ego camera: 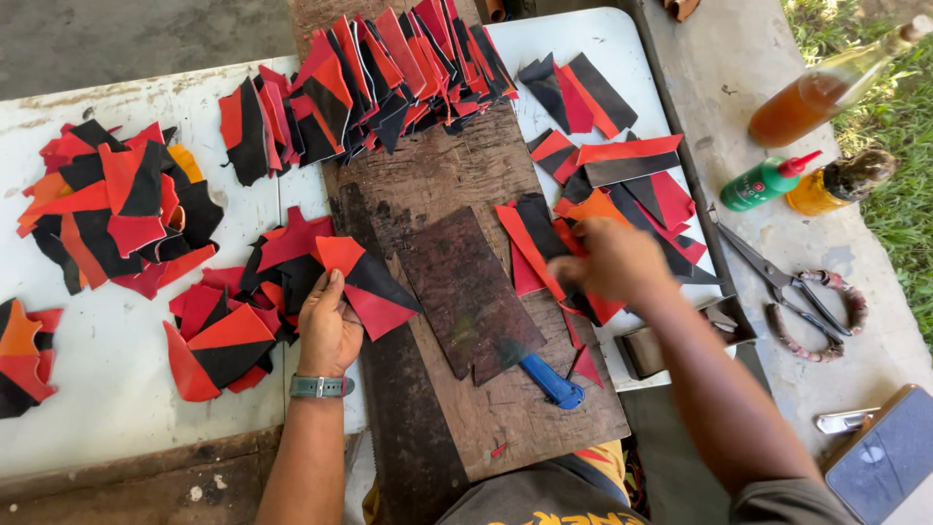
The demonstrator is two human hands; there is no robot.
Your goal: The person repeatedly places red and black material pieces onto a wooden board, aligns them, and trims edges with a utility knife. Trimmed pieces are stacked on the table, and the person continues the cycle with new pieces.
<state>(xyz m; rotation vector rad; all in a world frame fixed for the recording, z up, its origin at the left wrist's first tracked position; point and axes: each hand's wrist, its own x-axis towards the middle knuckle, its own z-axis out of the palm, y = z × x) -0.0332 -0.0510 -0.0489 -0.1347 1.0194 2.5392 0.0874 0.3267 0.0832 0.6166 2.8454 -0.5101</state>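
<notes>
Head view: left hand [328, 326] pinches one red-and-black patch [364, 282] between thumb and fingers. Right hand [614, 261], blurred, rests on a loose pile [622, 185]; its grip cannot be determined. Between the hands lies one dark plate [466, 292]. One blue knife [549, 379] lies below it. One pair of scissors [792, 292] and three bottles [812, 92] lie right of the right hand.

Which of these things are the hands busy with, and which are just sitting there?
In use:
left hand holding a red-and-black piece
right hand in the pile of pieces
wooden board

Lying about:
scissors
green bottle
amber bottle
blue-handled knife
phone
</notes>
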